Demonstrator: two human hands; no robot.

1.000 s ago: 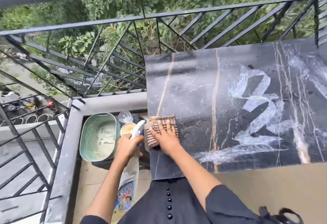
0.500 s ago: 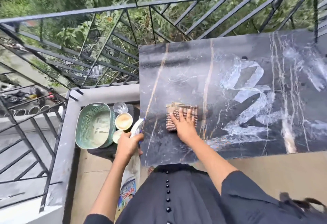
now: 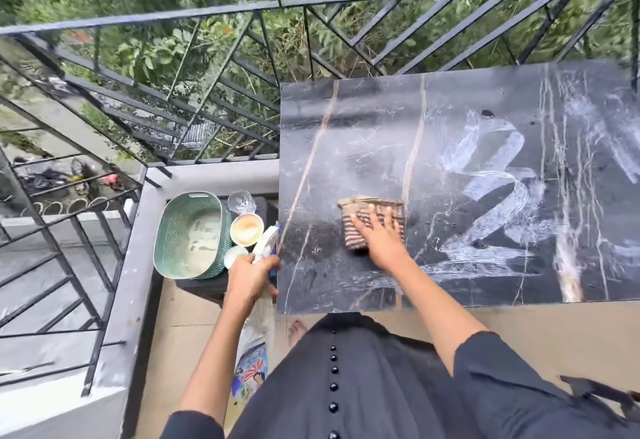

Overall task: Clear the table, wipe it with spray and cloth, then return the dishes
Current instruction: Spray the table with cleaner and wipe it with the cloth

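A black marble table [image 3: 363, 133] stands against the balcony railing, with white wet smears [image 3: 498, 196] across its right half. My right hand [image 3: 379, 237] lies flat on a striped brown cloth [image 3: 367, 216], pressing it onto the table's left middle. My left hand [image 3: 251, 275] grips a white spray bottle [image 3: 266, 241] by its neck, just off the table's left edge. The dishes sit on a low dark stand to the left: a green basket [image 3: 173, 230], a clear glass [image 3: 241, 201], a cup of tan drink [image 3: 246, 229] and a small pale bowl [image 3: 233, 255].
A black metal railing [image 3: 311, 2] runs along the far side and the left, above a grey ledge [image 3: 135, 265]. Greenery lies beyond it. The beige tiled floor [image 3: 554, 327] shows in front of the table, with my dark buttoned clothing below.
My right hand has slid the cloth to the right, from the table's left edge toward its middle. My left hand still holds the spray bottle beside the edge.
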